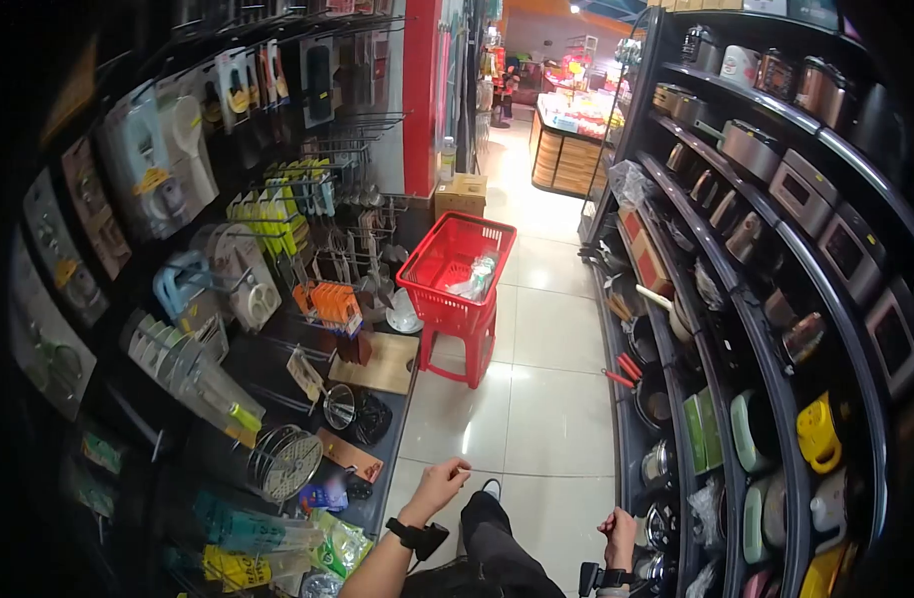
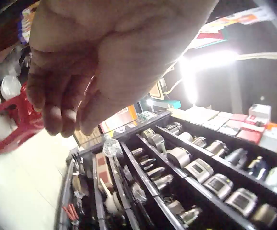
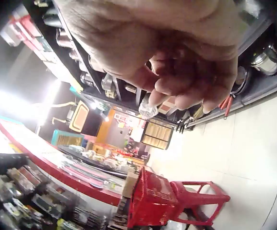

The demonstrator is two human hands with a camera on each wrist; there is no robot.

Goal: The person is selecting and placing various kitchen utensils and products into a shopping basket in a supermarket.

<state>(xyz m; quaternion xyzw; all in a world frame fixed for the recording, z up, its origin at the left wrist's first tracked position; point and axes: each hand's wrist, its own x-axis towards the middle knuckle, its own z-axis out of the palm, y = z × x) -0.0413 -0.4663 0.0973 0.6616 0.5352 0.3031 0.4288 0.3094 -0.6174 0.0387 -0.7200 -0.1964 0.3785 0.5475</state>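
Observation:
My left hand point(image 1: 439, 492) hangs in the air over the aisle, its fingers loosely bent and holding nothing; the left wrist view shows the same hand point(image 2: 109, 57) from the palm side. Lower right in the head view, my right hand point(image 1: 619, 538) is also empty, near the right shelves, and its fingers point(image 3: 186, 88) are loosely curled in the right wrist view. Ahead, a red basket point(image 1: 442, 299) sits on a red stool point(image 1: 472, 364), with a clear plastic-wrapped item point(image 1: 479, 279) inside. Neither hand touches the basket.
Hanging kitchen utensils point(image 1: 277, 214) and a low shelf with a wooden board point(image 1: 375, 363) line the left. Shelves of pans and appliances point(image 1: 751, 149) run along the right. A cardboard box point(image 1: 461, 194) stands behind the basket. Tiled floor point(image 1: 546, 409) lies between; a wood-sided counter point(image 1: 566, 159) stands beyond.

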